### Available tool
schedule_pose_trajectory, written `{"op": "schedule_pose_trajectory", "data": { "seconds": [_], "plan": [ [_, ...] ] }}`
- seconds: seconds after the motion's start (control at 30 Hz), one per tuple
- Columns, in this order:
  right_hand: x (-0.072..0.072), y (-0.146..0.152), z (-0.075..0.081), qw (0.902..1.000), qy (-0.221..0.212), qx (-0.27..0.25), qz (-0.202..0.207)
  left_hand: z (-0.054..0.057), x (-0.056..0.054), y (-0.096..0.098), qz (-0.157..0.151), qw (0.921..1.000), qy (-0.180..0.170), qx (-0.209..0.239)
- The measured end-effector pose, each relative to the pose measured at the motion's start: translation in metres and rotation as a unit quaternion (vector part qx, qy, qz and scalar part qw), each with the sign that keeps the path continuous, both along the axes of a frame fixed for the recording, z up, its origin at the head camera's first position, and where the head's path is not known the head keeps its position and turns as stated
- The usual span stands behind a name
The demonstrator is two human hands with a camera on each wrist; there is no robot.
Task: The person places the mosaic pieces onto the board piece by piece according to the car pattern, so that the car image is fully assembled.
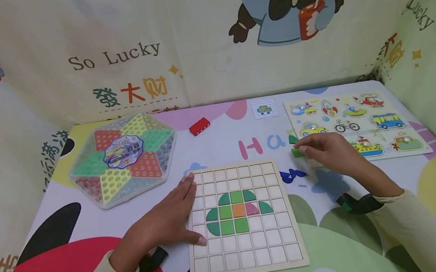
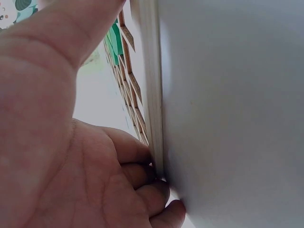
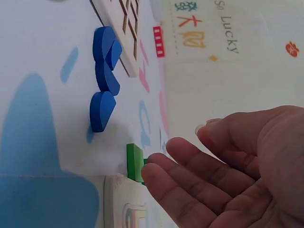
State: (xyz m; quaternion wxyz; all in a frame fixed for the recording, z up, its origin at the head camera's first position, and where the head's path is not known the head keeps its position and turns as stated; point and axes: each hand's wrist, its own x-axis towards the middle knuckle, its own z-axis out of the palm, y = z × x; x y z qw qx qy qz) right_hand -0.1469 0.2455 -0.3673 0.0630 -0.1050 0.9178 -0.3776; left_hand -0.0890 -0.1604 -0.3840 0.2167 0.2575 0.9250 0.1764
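Observation:
A wooden grid board [image 1: 248, 266] lies in front, with light green squares, dark green rounded pieces, an orange square [image 1: 238, 210] and a pink rounded piece [image 1: 252, 208] in its cells. My left hand [image 1: 170, 216] rests against the board's left edge, thumb and fingers spread along it; the left wrist view shows its fingertips at the wooden side. To the right of the board, my right hand [image 1: 332, 151] is over two green pieces [image 1: 297, 152], fingertips right at them. In the right wrist view its fingers are loosely bent, with nothing visible between thumb and forefinger. Several blue rounded pieces [image 3: 105, 66] lie nearby.
A hexagonal box [image 1: 123, 159] with a colourful star stands at the back left. Behind the board are a red block [image 1: 199, 127] and a small pattern card [image 1: 264, 109]. A vehicle puzzle board [image 1: 357, 125] lies at the back right, partly under the right hand.

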Motion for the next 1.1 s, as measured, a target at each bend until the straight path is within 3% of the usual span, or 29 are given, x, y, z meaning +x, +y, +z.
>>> {"op": "schedule_pose_trajectory", "data": {
  "seconds": [0.37,0.63,0.93,1.1],
  "plan": [
    [-0.002,-0.006,-0.005,0.9991,-0.034,0.027,0.001,0.000,0.000,0.000,-0.002,1.0000,0.001,-0.001],
    [-0.004,-0.018,-0.008,0.9991,-0.010,-0.015,0.039,0.000,0.000,-0.001,-0.001,1.0000,0.002,0.001],
    [-0.012,-0.024,-0.010,0.9997,0.014,-0.012,0.017,-0.001,0.000,-0.002,0.003,0.9999,-0.003,0.010],
    [-0.019,-0.024,-0.018,0.9997,-0.008,0.002,0.025,-0.002,0.000,-0.002,0.003,0.9999,0.001,0.012]
  ]
}}
